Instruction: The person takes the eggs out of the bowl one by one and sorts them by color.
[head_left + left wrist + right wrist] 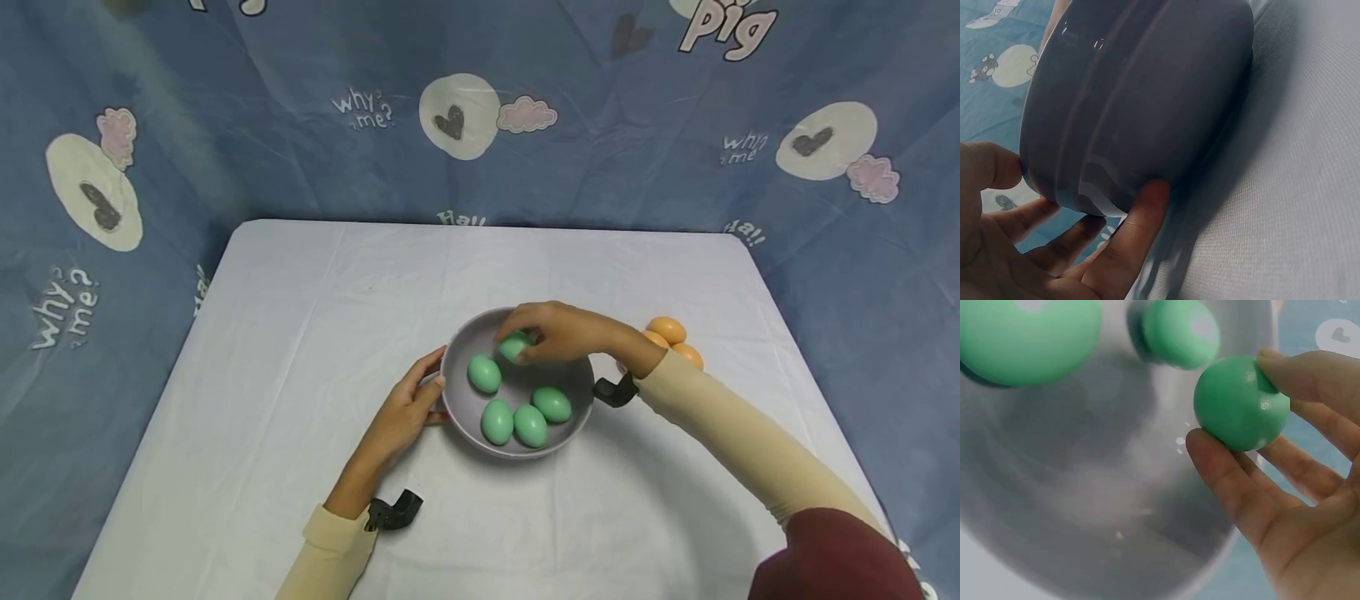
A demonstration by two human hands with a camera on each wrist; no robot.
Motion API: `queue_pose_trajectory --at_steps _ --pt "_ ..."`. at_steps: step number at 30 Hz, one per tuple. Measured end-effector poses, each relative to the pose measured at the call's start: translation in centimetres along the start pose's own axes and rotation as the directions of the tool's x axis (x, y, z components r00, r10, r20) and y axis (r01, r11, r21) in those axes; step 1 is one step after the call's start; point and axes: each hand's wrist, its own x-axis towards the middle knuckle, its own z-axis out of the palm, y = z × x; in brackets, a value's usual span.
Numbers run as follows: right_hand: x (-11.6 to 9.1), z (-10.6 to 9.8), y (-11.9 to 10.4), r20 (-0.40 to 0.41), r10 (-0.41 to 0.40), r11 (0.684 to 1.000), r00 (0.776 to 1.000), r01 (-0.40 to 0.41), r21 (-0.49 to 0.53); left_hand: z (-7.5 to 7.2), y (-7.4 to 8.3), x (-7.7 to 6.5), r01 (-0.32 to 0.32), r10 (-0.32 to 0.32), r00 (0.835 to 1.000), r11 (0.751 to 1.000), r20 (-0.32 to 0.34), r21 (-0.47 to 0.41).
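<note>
A round grey bowl (467,358) stands on the white-covered table with several green eggs (531,426) lying in it. My right hand (558,332) reaches over the bowl's far side and pinches another green egg (1238,403) between thumb and fingers, inside the rim. At the bowl's left side, my left hand (401,412) holds the outer wall. In the left wrist view its thumb (1000,167) touches the rim, while a finger (1141,219) lies low against the wall and the others spread along the side.
Several orange eggs (666,330) lie on the table right of the bowl, partly hidden behind my right wrist. A white cloth (300,333) covers the table. Blue printed fabric (285,167) hangs behind and at both sides. Each wrist wears a black camera mount (395,510).
</note>
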Motion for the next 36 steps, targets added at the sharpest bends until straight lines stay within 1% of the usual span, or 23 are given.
queue_pose_trajectory --at_steps 6,11,14,19,22,27,33,36 --pt "-2.3 -1.5 -0.3 -0.047 -0.001 0.998 0.999 0.004 0.060 0.0 -0.1 0.0 -0.021 0.021 1.000 1.000 0.008 -0.002" --pt "-5.4 -3.0 -0.5 -0.091 0.033 0.992 0.995 -0.022 0.123 0.3 -0.3 0.3 -0.028 0.028 1.000 1.000 0.012 0.007" --pt "-7.2 -3.8 -0.2 -0.135 0.042 0.991 0.990 -0.024 0.131 0.4 -0.4 0.3 -0.033 0.033 0.999 0.999 0.015 0.013" --pt "-10.1 -4.8 0.6 -0.192 0.081 0.989 0.978 -0.055 0.140 0.5 -0.4 0.4 -0.033 0.033 0.999 0.999 0.008 0.029" --pt "-11.8 -5.0 1.3 -0.215 0.122 0.982 0.969 -0.087 0.166 0.7 -0.4 0.4 -0.030 0.030 1.000 0.999 0.005 0.041" --pt "-14.6 -4.9 2.4 -0.248 0.176 0.966 0.953 -0.119 0.229 0.8 -0.5 0.4 -0.036 0.037 0.999 0.997 -0.011 0.072" --pt "-17.6 -4.1 4.1 -0.268 0.260 0.944 0.927 -0.186 0.273 1.1 -0.6 0.5 -0.031 0.032 0.999 0.997 -0.012 0.068" --pt "-18.8 -3.6 4.9 -0.277 0.281 0.934 0.919 -0.196 0.298 1.3 -0.5 0.6 -0.024 0.025 1.000 0.998 -0.017 0.066"
